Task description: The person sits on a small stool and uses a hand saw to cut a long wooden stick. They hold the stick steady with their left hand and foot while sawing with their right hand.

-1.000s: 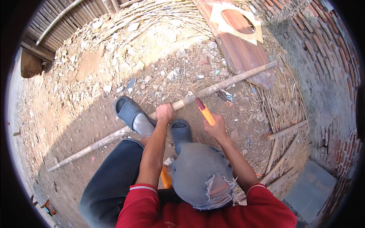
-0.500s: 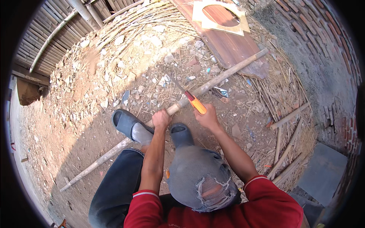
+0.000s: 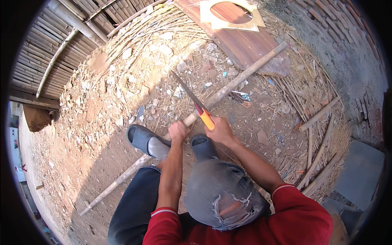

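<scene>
Left hand (image 3: 179, 130) clamped round the wooden pole (image 3: 241, 78), mid-frame; right hand (image 3: 221, 131) gripping the saw (image 3: 192, 96) by its orange handle (image 3: 207, 120), blade (image 3: 185, 87) slanting up-left across the pole! Outward, right of centre, a shiny scrap (image 3: 245, 97), any print unreadable; brown board (image 3: 253, 49), top.

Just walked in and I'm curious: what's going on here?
A person's left hand grips a long wooden pole, while the right hand holds an orange-handled saw. Its blade crosses over the pole just to the right of the left hand; whether it is cutting in can't be told. The pole's far part lies over a brown board.
</scene>
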`<action>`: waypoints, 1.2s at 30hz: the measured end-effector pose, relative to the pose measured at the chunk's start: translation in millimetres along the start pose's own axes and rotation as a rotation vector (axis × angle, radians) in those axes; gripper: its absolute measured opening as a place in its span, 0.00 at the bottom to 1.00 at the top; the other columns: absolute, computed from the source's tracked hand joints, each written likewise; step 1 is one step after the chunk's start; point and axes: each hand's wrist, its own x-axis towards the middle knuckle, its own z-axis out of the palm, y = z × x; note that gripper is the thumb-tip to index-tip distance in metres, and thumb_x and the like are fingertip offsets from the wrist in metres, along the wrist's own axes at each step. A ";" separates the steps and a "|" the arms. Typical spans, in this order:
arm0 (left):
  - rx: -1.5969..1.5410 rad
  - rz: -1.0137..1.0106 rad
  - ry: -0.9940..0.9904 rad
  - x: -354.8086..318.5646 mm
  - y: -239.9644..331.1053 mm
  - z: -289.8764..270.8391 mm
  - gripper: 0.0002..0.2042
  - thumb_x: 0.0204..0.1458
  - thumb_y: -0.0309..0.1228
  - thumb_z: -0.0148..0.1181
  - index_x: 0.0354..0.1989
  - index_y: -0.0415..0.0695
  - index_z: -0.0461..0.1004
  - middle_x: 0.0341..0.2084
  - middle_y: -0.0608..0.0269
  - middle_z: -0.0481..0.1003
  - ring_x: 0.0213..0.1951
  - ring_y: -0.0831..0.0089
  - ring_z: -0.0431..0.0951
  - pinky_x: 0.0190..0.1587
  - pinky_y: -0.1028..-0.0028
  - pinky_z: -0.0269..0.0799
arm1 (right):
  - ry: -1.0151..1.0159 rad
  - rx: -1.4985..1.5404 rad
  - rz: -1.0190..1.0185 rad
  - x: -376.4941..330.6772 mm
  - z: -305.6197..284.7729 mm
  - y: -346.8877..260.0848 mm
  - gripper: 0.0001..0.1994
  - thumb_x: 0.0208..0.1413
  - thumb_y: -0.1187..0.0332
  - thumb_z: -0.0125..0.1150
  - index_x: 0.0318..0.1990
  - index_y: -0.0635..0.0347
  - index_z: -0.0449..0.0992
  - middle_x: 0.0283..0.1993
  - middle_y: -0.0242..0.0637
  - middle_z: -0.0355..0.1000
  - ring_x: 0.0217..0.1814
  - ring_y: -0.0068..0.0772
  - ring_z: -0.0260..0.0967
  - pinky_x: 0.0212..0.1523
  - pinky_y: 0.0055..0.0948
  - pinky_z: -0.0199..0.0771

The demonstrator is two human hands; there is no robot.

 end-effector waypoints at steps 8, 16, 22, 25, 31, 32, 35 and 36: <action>-0.031 -0.075 -0.090 -7.5 1.1 -3.2 0.14 0.48 0.36 0.62 0.41 0.44 0.85 0.38 0.45 0.84 0.42 0.52 0.86 0.47 0.59 0.82 | -0.101 0.024 0.224 -214.4 -133.6 -32.3 0.08 0.50 0.76 0.62 0.39 0.63 0.82 0.20 0.40 0.71 0.20 0.32 0.75 0.27 0.31 0.73; -0.042 0.001 -0.028 2.0 -3.5 7.2 0.16 0.49 0.37 0.61 0.43 0.44 0.84 0.38 0.44 0.84 0.42 0.51 0.86 0.47 0.58 0.82 | 0.013 0.121 0.106 -20.7 -22.5 -2.4 0.09 0.51 0.68 0.63 0.26 0.65 0.72 0.20 0.50 0.66 0.19 0.45 0.65 0.26 0.41 0.67; -0.002 -0.007 -0.040 3.1 -15.7 8.3 0.16 0.50 0.36 0.60 0.43 0.43 0.84 0.38 0.43 0.84 0.42 0.50 0.86 0.47 0.57 0.82 | -0.085 0.121 0.228 -145.8 -102.5 -25.4 0.03 0.51 0.74 0.64 0.32 0.64 0.79 0.19 0.39 0.68 0.19 0.28 0.69 0.25 0.33 0.68; -0.015 -0.021 -0.079 -2.8 -3.0 5.5 0.15 0.51 0.36 0.60 0.42 0.44 0.84 0.38 0.43 0.84 0.42 0.50 0.86 0.46 0.57 0.82 | -0.082 0.004 0.318 -220.8 -154.0 -59.6 0.03 0.52 0.76 0.62 0.33 0.65 0.80 0.19 0.37 0.68 0.21 0.22 0.67 0.25 0.29 0.67; -0.040 0.005 -0.080 0.3 10.5 4.0 0.15 0.49 0.39 0.62 0.41 0.44 0.85 0.37 0.45 0.84 0.41 0.49 0.86 0.47 0.57 0.82 | 0.011 0.105 0.207 -36.7 -51.0 33.4 0.09 0.51 0.69 0.62 0.28 0.67 0.75 0.18 0.48 0.65 0.19 0.33 0.64 0.24 0.36 0.67; -0.031 0.003 -0.093 5.7 -0.5 -1.4 0.15 0.49 0.39 0.63 0.41 0.44 0.85 0.37 0.45 0.84 0.41 0.49 0.86 0.47 0.57 0.82 | 0.039 0.126 0.182 -17.0 -41.1 15.3 0.09 0.51 0.69 0.63 0.27 0.67 0.73 0.19 0.49 0.66 0.19 0.39 0.65 0.25 0.38 0.67; -0.051 0.001 -0.110 13.4 -10.0 7.3 0.15 0.48 0.39 0.63 0.40 0.44 0.86 0.37 0.44 0.84 0.42 0.49 0.86 0.47 0.58 0.82 | -0.121 0.002 0.174 -48.3 -44.2 12.7 0.08 0.51 0.69 0.64 0.31 0.67 0.78 0.19 0.50 0.67 0.18 0.41 0.66 0.25 0.38 0.68; -0.044 -0.002 -0.102 17.7 -16.1 6.3 0.15 0.48 0.38 0.62 0.40 0.44 0.86 0.37 0.44 0.84 0.42 0.49 0.86 0.47 0.58 0.82 | -0.186 0.046 0.164 -81.0 -58.0 -0.8 0.07 0.50 0.71 0.64 0.34 0.66 0.78 0.20 0.49 0.67 0.18 0.37 0.67 0.26 0.37 0.70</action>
